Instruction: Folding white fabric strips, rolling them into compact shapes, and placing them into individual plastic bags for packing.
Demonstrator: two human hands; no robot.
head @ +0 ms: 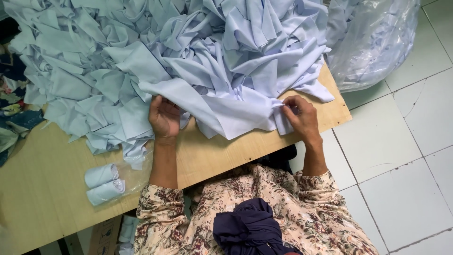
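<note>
— What are we working on here?

— We sit at a pale wooden desk (222,158), its bare grain showing just below our fingers. Beyond them a great heap of light blue cloth pieces (141,52) covers most of the top.

— And our hands?

— Our left hand (163,117) has its fingers curled shut on a fold of the light blue cloth piece (226,111) stretched between both hands. Our right hand (299,115) pinches the other end of that piece, fingers (286,107) pressed together on its corner near the desk edge.

— What lies to the outer side of the left fingers?

— Two rolled bundles of the same cloth (104,183) on a clear plastic sheet, nearer to us than the fingers. Farther out, patterned dark fabric (14,118) peeks past the heap.

— And the room?

— Past the right fingers the desk ends, and we see a white tiled floor (401,156) with dark grout lines. A clear plastic bag (377,42) stuffed with more blue cloth stands on it, beyond the desk corner.
</note>
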